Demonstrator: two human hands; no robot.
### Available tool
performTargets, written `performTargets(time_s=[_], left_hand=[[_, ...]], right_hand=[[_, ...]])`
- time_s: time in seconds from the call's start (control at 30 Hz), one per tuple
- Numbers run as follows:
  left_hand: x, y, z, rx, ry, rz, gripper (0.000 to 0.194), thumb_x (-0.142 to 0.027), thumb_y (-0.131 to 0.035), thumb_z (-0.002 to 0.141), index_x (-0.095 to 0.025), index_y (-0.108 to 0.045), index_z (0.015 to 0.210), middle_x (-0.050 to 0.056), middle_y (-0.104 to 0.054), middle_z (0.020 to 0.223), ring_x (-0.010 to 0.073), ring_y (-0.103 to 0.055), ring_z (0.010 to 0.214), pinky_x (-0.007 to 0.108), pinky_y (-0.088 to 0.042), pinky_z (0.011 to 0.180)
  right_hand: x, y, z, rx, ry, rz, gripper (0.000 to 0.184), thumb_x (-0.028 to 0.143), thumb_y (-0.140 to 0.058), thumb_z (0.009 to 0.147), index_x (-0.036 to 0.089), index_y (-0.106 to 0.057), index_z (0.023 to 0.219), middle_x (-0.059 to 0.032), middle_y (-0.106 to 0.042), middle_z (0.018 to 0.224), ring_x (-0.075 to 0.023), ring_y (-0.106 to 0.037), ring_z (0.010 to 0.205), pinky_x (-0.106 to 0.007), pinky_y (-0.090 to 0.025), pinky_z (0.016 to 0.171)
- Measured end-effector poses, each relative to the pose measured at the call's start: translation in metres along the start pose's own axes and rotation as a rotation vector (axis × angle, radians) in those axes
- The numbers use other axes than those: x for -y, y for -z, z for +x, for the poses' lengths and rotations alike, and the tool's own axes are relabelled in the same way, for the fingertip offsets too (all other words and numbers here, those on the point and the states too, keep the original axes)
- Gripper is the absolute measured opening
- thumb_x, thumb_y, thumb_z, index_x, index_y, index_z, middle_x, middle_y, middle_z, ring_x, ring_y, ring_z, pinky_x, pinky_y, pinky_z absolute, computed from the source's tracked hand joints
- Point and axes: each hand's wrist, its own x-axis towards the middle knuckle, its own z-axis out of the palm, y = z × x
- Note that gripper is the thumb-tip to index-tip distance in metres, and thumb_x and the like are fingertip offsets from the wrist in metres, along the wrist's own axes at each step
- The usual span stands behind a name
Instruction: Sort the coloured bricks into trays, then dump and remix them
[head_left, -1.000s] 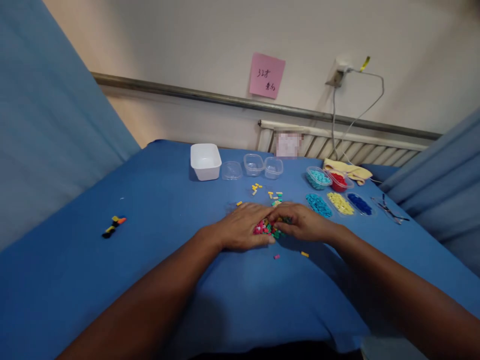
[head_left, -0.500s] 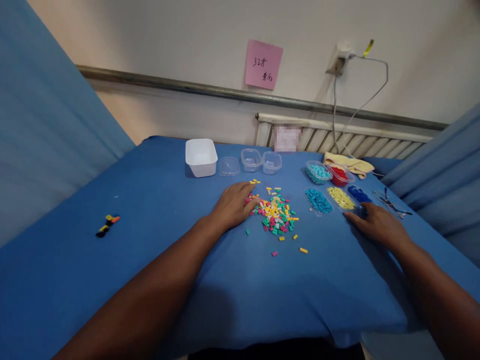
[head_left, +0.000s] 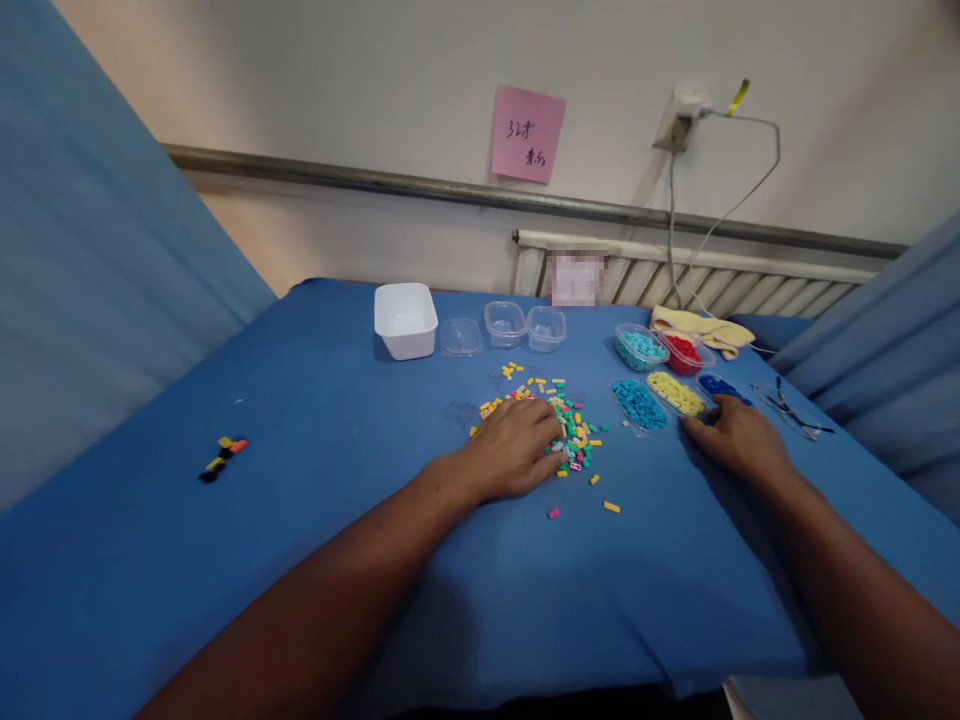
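Note:
My left hand (head_left: 517, 447) lies palm down over a loose pile of small toy bricks (head_left: 574, 432) in green, yellow, pink and white. Its fingers are spread and hide the pile's left part. Farther right, my right hand (head_left: 739, 437) rests low on the cloth, thumb and fingers apart. It is at the near edge of a clear shallow tray of dark blue bricks (head_left: 721, 388), partly covering it. Just left of that hand is a tray of pale yellow bricks (head_left: 676, 394). Whether the fingertips touch either tray I cannot tell.
A tray of blue bricks (head_left: 639, 404) and tubs of turquoise bricks (head_left: 641, 350) and red bricks (head_left: 682, 352) stand right. At the back are a white box (head_left: 405, 340) and clear tubs (head_left: 506, 325). Glasses (head_left: 791, 410) lie far right, a black-yellow-orange piece (head_left: 223, 458) left.
Both hands were together over the pile; my right hand moved right to the trays. My left hand drew back to the pile's left, then moved over it again. The pale yellow tray shifted slightly left.

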Motion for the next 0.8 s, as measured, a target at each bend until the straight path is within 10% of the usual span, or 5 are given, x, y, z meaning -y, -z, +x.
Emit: performTargets(time_s=[0.5,0.8], left_hand=[[0.019,-0.001,-0.001,-0.105,-0.017,-0.04,0.021,-0.043,-0.062,0.108,-0.022,-0.068,0.108,0.01,-0.071,0.125,0.0283,-0.067,0.117,0.048,-0.052,0.106],[0.024,-0.004,0.005,-0.159,0.093,0.072,0.026,-0.043,-0.055,0.111,-0.022,-0.064,0.1,0.011,-0.07,0.111,0.0284,-0.066,0.107,0.049,-0.052,0.106]], right_hand=[[0.012,0.007,0.024,0.04,0.077,-0.046,0.075,0.062,-0.063,0.101,0.005,-0.067,0.149,-0.0281,-0.076,0.141,-0.0438,-0.074,0.128,-0.051,-0.056,0.108],[0.052,0.027,-0.025,0.021,0.174,-0.043,0.083,0.084,-0.037,0.107,0.014,-0.079,0.124,-0.024,-0.082,0.119,-0.0405,-0.077,0.114,-0.05,-0.058,0.099]])
